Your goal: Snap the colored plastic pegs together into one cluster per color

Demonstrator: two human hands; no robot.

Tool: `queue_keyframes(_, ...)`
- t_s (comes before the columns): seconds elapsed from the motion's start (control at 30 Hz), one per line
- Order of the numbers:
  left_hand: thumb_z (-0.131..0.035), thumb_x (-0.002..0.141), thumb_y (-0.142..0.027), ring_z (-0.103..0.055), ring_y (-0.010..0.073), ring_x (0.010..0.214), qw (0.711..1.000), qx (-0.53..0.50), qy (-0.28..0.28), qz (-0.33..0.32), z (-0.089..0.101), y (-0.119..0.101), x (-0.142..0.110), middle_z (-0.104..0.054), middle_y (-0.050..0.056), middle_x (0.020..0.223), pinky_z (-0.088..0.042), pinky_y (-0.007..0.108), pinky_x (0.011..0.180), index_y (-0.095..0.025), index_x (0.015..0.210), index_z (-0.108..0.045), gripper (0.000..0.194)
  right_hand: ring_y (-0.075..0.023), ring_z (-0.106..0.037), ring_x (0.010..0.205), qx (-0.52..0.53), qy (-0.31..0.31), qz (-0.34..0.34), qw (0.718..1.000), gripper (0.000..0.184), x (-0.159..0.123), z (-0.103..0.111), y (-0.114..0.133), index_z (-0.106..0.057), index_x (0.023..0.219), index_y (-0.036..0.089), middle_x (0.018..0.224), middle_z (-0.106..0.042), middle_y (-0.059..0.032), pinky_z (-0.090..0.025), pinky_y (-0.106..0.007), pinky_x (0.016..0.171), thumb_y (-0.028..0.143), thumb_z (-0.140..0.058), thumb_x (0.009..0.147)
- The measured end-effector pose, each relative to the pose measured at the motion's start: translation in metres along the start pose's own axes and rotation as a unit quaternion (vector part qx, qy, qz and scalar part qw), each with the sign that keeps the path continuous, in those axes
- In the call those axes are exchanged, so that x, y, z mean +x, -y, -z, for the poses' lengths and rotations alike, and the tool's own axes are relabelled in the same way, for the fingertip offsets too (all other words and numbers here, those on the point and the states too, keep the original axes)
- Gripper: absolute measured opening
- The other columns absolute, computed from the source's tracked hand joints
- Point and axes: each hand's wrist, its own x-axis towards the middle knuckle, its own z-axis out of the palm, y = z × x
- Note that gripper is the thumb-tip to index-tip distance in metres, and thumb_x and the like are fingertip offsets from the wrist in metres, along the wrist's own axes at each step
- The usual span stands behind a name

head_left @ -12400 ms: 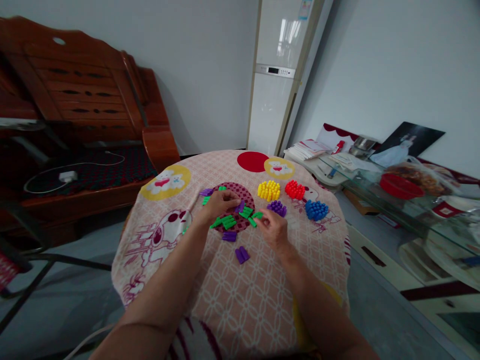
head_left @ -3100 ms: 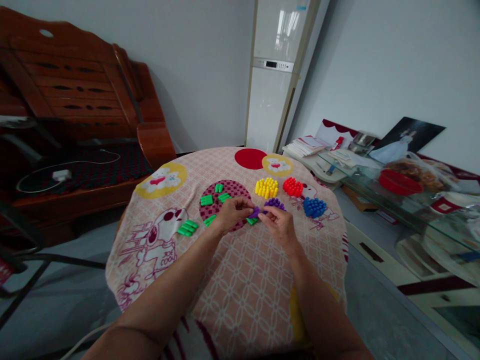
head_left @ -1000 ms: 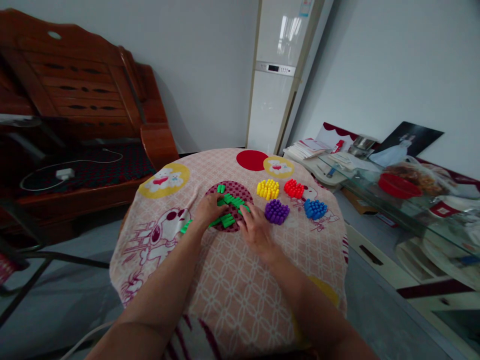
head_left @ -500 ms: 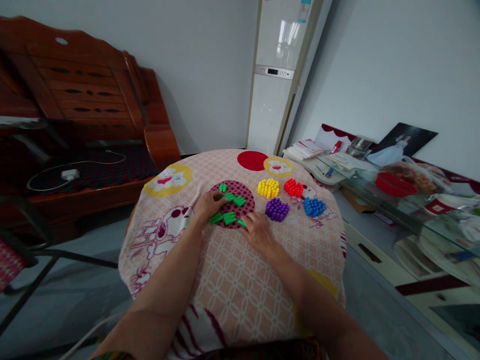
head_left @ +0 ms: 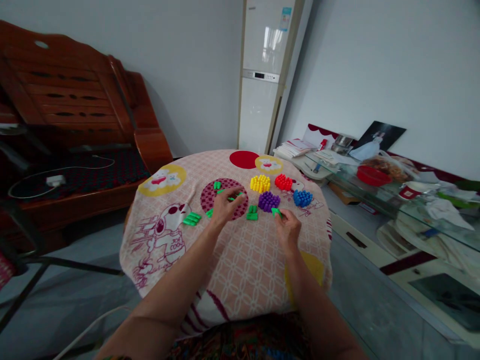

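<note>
My right hand is closed, thumb and fingers pinching a small green peg-like piece just in front of the upright purple pieces. Over the dark red dotted circle on the cloth, my left hand reaches with thumb and forefinger apart, near green pieces partly hidden by it. Other green pieces lie flat in small groups: one left of my left wrist, one between my hands, and one at the back of the circle.
Yellow pieces, red pieces and blue pieces stand in clusters on the cloth-covered round table. A cluttered glass-topped cabinet flanks it on the right. To the left is a wooden bench.
My right hand has moved right, off the circle's edge to the purple cluster, with a green piece. My left hand has shifted right. The camera view has turned slightly right.
</note>
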Motion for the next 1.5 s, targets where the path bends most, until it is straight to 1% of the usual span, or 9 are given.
queue_keyframes(0.17,-0.067,0.08,-0.044,-0.065,0.0187,0.08,0.992,-0.03,0.119,-0.013,-0.042,-0.011,-0.029,-0.073,0.006,0.092,-0.049,0.026,0.07,-0.019,0.102,-0.076,0.035,-0.0178,-0.06,0.061,-0.062,0.022,-0.055,0.996,0.022,-0.009,0.019,-0.012,-0.07,0.075,0.019,0.068,-0.07,-0.0036,-0.046,-0.028,0.062,0.037,-0.058,0.078)
queue_keyframes(0.37,-0.066,0.081,-0.04,-0.064,0.0177,0.079,0.981,-0.007,0.19,-0.036,-0.062,-0.008,-0.049,-0.072,0.006,0.091,-0.049,0.027,0.07,-0.02,0.1,-0.076,0.03,-0.0189,-0.061,0.058,-0.023,0.003,-0.094,0.995,0.024,-0.014,0.028,-0.017,-0.068,0.07,0.019,0.063,-0.069,-0.0036,-0.047,-0.029,0.059,0.041,-0.059,0.073)
queue_keyframes(0.5,-0.07,0.077,-0.035,-0.064,0.0181,0.08,0.981,-0.015,0.193,-0.029,-0.076,-0.001,-0.055,-0.07,0.007,0.091,-0.052,0.029,0.072,-0.017,0.097,-0.074,0.027,-0.0203,-0.063,0.06,0.019,-0.01,-0.118,0.993,0.026,-0.012,0.029,-0.019,-0.069,0.074,0.019,0.066,-0.071,-0.0044,-0.049,-0.03,0.06,0.043,-0.061,0.071)
queue_keyframes(0.77,-0.074,0.071,-0.024,-0.065,0.0185,0.086,0.986,-0.046,0.161,-0.008,-0.102,0.003,-0.053,-0.067,0.008,0.099,-0.058,0.03,0.074,-0.016,0.095,-0.069,0.026,-0.0208,-0.064,0.061,0.031,0.011,-0.134,0.99,0.025,-0.011,0.029,-0.021,-0.07,0.074,0.018,0.065,-0.07,-0.0053,-0.049,-0.03,0.061,0.041,-0.063,0.068)
queue_keyframes(0.93,-0.07,0.074,-0.024,-0.066,0.0185,0.087,0.984,-0.036,0.175,-0.014,-0.103,0.0,-0.054,-0.067,0.007,0.098,-0.058,0.031,0.075,-0.016,0.096,-0.067,0.024,-0.0215,-0.066,0.065,0.053,-0.006,-0.152,0.987,0.028,-0.012,0.029,-0.024,-0.07,0.079,0.016,0.071,-0.072,-0.0071,-0.05,-0.031,0.065,0.041,-0.062,0.069)
queue_keyframes(1.13,-0.068,0.076,-0.027,-0.065,0.0182,0.089,0.981,-0.069,0.18,-0.004,-0.093,0.001,-0.054,-0.067,0.008,0.104,-0.057,0.031,0.078,-0.016,0.108,-0.069,0.033,-0.0211,-0.065,0.065,0.053,0.007,-0.152,0.987,0.028,-0.013,0.028,-0.024,-0.071,0.082,0.017,0.072,-0.072,-0.0069,-0.049,-0.031,0.065,0.041,-0.063,0.071)
queue_keyframes(1.23,-0.068,0.077,-0.03,-0.064,0.0184,0.092,0.981,-0.059,0.182,-0.017,-0.089,0.004,-0.052,-0.067,0.008,0.105,-0.055,0.03,0.081,-0.018,0.105,-0.073,0.031,-0.0207,-0.064,0.065,0.057,-0.001,-0.153,0.987,0.032,-0.013,0.028,-0.023,-0.072,0.084,0.016,0.072,-0.072,-0.0073,-0.049,-0.03,0.064,0.044,-0.064,0.07)
queue_keyframes(1.33,-0.068,0.076,-0.031,-0.064,0.0175,0.088,0.982,-0.051,0.183,0.0,-0.089,0.006,-0.05,-0.069,0.006,0.097,-0.053,0.029,0.08,-0.017,0.096,-0.074,0.024,-0.02,-0.063,0.064,0.069,-0.009,-0.156,0.985,0.035,-0.012,0.028,-0.022,-0.073,0.084,0.014,0.073,-0.073,-0.0081,-0.05,-0.03,0.065,0.046,-0.064,0.071)
queue_keyframes(1.5,-0.07,0.074,-0.034,-0.06,0.013,0.068,0.981,-0.062,0.179,0.048,-0.094,0.006,-0.051,-0.066,0.001,0.076,-0.047,0.025,0.065,-0.014,0.083,-0.065,0.022,-0.0198,-0.06,0.064,0.053,-0.034,-0.152,0.986,0.039,-0.011,0.029,-0.021,-0.073,0.079,0.013,0.07,-0.071,-0.0082,-0.047,-0.029,0.063,0.048,-0.057,0.076)
